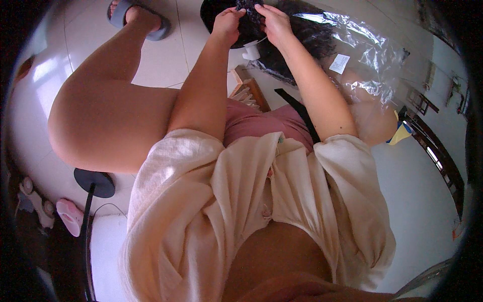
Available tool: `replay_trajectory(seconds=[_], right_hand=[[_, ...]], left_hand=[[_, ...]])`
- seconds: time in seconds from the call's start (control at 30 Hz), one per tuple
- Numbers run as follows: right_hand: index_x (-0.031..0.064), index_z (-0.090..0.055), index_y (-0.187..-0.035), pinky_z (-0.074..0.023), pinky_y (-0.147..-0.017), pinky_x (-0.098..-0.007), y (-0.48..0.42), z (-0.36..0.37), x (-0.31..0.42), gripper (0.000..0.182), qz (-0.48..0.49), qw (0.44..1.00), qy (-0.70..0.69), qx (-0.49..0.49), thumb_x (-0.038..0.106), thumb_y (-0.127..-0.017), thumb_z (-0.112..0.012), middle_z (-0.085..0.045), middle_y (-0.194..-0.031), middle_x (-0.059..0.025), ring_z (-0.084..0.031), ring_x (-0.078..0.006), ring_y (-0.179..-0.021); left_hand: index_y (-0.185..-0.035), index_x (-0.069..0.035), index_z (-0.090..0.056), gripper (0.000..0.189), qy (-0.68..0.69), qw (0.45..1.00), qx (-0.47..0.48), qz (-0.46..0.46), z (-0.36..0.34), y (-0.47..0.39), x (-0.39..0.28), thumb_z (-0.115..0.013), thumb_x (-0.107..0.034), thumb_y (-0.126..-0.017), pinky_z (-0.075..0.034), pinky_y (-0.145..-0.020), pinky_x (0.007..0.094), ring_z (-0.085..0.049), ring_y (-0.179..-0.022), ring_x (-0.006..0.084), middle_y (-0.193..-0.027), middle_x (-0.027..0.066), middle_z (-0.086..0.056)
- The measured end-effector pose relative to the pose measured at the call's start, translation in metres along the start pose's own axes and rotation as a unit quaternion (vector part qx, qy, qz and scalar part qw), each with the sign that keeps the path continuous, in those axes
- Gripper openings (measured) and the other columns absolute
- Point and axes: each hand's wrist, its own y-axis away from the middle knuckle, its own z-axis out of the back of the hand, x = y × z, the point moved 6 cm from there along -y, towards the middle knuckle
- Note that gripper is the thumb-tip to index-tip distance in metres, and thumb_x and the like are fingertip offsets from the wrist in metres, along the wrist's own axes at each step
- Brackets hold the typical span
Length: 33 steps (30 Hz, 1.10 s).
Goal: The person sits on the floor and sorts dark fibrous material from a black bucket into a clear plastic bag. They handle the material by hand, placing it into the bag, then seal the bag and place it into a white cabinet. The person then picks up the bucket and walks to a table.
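Note:
At the top of the view, my left hand pinches one side of a black fuzzy strand bundle, which looks like hair or fibre. The thumb and fingers of my right hand grip its other side. Behind and below the bundle lies a round black object, partly cut off by the frame. A small white plastic piece hangs just under my hands. To the right, a large clear plastic bag spreads over my leg, with dark fibrous material in it and a white printed label.
A wooden box with pale strips stands on the tiled floor between my legs. A black strap lies beside it. On the left are a black round stand base and a pink slipper. A yellow-and-blue object is at right.

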Motion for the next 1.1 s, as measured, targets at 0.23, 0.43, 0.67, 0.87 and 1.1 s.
replay_trajectory(seconds=[0.23, 0.43, 0.67, 0.87, 1.1], right_hand=[[-0.0012, -0.067, -0.092, -0.0504, -0.068, -0.0324, -0.003, -0.004, 0.044, 0.024, 0.241, 0.897, 0.369, 0.016, 0.019, -0.081, -0.071, -0.068, -0.079, -0.0112, -0.063, -0.0155, -0.073], [-0.0019, -0.062, -0.082, -0.0501, -0.065, -0.0324, 0.007, -0.018, 0.038, 0.022, 0.271, 0.916, 0.295, 0.033, 0.018, -0.081, -0.071, -0.064, -0.071, -0.0092, -0.061, -0.0171, -0.068], [0.0156, -0.061, -0.078, -0.0418, -0.052, -0.0232, 0.004, -0.013, 0.019, 0.014, 0.001, 0.998, -0.044, 0.036, 0.022, -0.085, -0.071, -0.059, -0.071, 0.0034, -0.053, -0.0077, -0.060], [0.0143, -0.064, -0.086, -0.0432, -0.053, -0.0247, 0.002, 0.000, 0.020, 0.013, -0.041, 0.993, -0.103, -0.029, 0.020, -0.081, -0.075, -0.062, -0.076, 0.0031, -0.056, -0.0102, -0.064], [0.0112, -0.065, -0.092, -0.0444, -0.051, -0.0262, -0.015, 0.028, 0.021, 0.015, 0.009, 0.964, -0.223, -0.146, 0.015, -0.081, -0.075, -0.059, -0.074, -0.0003, -0.054, -0.0122, -0.062]], left_hand=[[-0.119, -0.004, -0.055, 0.039, -0.177, 0.983, -0.017, -0.040, -0.002, 0.005, -0.010, -0.069, -0.011, -0.084, -0.046, -0.082, 0.0333, -0.059, -0.095, 0.0204, -0.101, 0.0068, -0.063], [-0.102, -0.006, -0.061, 0.024, -0.101, 0.990, -0.098, -0.030, 0.000, 0.010, -0.010, -0.072, -0.012, -0.082, -0.047, -0.062, 0.0325, -0.056, -0.071, 0.0148, -0.080, 0.0038, -0.059], [-0.125, -0.007, -0.049, 0.037, -0.037, 0.992, -0.110, 0.047, 0.020, 0.007, -0.009, -0.060, -0.016, -0.091, -0.040, -0.096, 0.0543, -0.056, -0.110, 0.0315, -0.124, 0.0138, -0.057], [-0.131, -0.009, -0.045, 0.043, -0.053, 0.982, -0.181, 0.007, 0.025, 0.009, -0.010, -0.061, -0.014, -0.091, -0.043, -0.092, 0.0541, -0.053, -0.114, 0.0319, -0.128, 0.0141, -0.054], [-0.131, -0.007, -0.049, 0.048, -0.256, 0.935, -0.230, -0.090, 0.043, -0.002, -0.017, -0.068, -0.016, -0.087, -0.048, -0.083, 0.0441, -0.057, -0.107, 0.0279, -0.122, 0.0132, -0.058]])
